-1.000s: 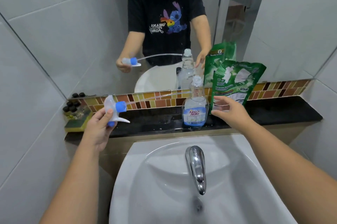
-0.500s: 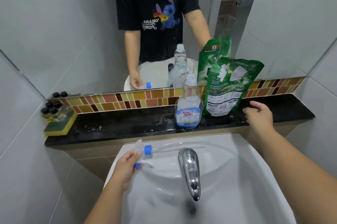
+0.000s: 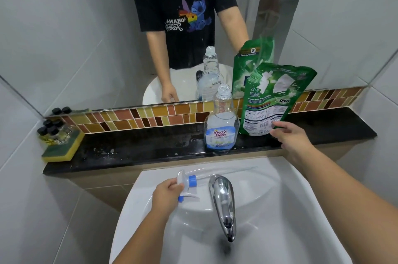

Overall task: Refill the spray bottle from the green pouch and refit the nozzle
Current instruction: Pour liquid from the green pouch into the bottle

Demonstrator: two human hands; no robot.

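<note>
A white washbasin (image 3: pixel 280 210) is filling the lower part of the view, with a chrome tap (image 3: pixel 223 201) sticking out over its bowl. Behind it a black stone ledge (image 3: pixel 133 149) is running along the wall under a band of brown and yellow mosaic tiles (image 3: pixel 150 117) and a mirror (image 3: pixel 86 37). The green pouch (image 3: pixel 273 96) is standing on the ledge, leaning back against the mirror. Just to its left the spray bottle (image 3: pixel 221 126) is standing upright on the ledge with its neck uncapped and a blue King's Stella label facing forward. The right hand (image 3: pixel 293 139) is reaching toward the pouch with fingers loosely spread, the fingertips at the pouch's lower right corner; whether they are touching it I cannot tell. The left hand (image 3: pixel 167 196) is gripping the white and blue spray nozzle (image 3: pixel 187 182) over the back rim of the basin, its clear dip tube (image 3: pixel 226 172) lying sideways toward the right. At the far left of the ledge a yellow and green sponge (image 3: pixel 62 147) is carrying a cluster of small black-capped bottles (image 3: pixel 52 132).
</note>
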